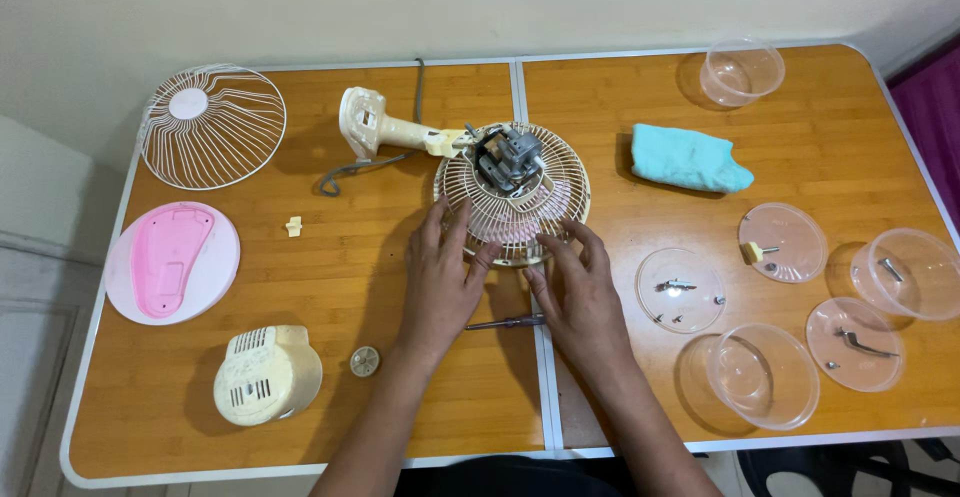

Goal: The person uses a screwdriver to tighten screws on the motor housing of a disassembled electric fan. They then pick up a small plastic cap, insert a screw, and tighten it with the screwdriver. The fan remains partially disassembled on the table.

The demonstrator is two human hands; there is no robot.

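Even, soft indoor light; sharp focus.

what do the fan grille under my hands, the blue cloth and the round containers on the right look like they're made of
The fan grille under the left hand and right hand looks like thin wire with a cream coating, going by its fine even spokes; moulded plastic is possible. The blue cloth looks like soft, matte, folded fabric. The round containers look like clear glossy plastic, since the table shows through them.
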